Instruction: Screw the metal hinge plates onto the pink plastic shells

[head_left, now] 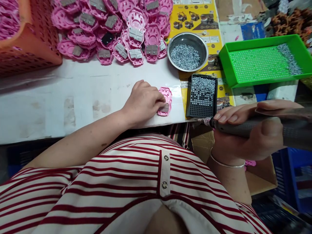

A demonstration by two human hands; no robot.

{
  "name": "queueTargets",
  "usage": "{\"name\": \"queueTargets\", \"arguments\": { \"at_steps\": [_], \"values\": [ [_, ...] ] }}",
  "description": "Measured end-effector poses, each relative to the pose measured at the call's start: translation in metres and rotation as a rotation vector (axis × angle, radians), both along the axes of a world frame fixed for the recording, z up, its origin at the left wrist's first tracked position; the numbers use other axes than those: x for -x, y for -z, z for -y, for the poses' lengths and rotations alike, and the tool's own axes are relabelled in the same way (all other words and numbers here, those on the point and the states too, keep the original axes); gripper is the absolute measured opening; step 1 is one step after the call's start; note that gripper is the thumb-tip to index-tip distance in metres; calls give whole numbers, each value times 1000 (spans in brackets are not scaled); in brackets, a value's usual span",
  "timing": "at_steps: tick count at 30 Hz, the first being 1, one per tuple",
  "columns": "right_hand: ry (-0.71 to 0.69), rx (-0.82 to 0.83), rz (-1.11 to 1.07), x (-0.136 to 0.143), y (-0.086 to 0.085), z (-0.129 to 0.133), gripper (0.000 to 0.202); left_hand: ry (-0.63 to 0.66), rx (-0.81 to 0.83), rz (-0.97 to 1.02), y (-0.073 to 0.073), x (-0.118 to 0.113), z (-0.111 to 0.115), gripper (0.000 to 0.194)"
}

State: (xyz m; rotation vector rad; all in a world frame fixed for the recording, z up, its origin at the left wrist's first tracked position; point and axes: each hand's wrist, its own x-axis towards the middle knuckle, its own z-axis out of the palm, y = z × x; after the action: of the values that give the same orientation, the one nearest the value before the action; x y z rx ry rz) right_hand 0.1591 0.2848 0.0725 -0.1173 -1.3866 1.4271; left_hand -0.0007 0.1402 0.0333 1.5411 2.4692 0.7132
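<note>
On the white table top lies a pink plastic casing (166, 94) with a grey metal plate in its lower half. My left hand (145, 100) rests at its left side, thumb and fingertips closed on its edge and plate. My right hand (246, 133) is wrapped around a dark electric screwdriver (240, 127) that points left. Its bit is close to the near edge of a black perforated screw tray (201, 102), which has small silver screws in its holes and loose ones heaped at the far end. I cannot tell whether the bit touches the tray.
A steel bowl (204, 52) of screws stands behind the black tray. To the right is a green tray (258, 83) with more screws. Pink casings (85, 37) pile up at the back, beside an orange basket (44, 42). Below my right arm sits a cardboard box (262, 178).
</note>
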Motion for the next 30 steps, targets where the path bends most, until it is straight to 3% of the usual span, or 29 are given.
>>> {"name": "queueTargets", "arguments": {
  "at_steps": [6,12,18,22,27,30],
  "values": [
    [24,31,35,-3,0,0,12,17,-43,-12,5,1,9,21],
    [65,-103,57,-4,1,-2,10,89,10,-49,4,2,18,17],
    [67,-17,87,-5,0,-1,11,79,-39,-177,7,-4,19,13],
    [137,-62,116,-6,2,-2,11,59,-36,-68,1,0,18,15],
    [83,-24,70,-4,4,-3,14,-36,-42,95,-9,13,10,16],
    [63,-32,55,-2,4,-3,12,-30,-27,116,-10,12,5,16]
  ]
}}
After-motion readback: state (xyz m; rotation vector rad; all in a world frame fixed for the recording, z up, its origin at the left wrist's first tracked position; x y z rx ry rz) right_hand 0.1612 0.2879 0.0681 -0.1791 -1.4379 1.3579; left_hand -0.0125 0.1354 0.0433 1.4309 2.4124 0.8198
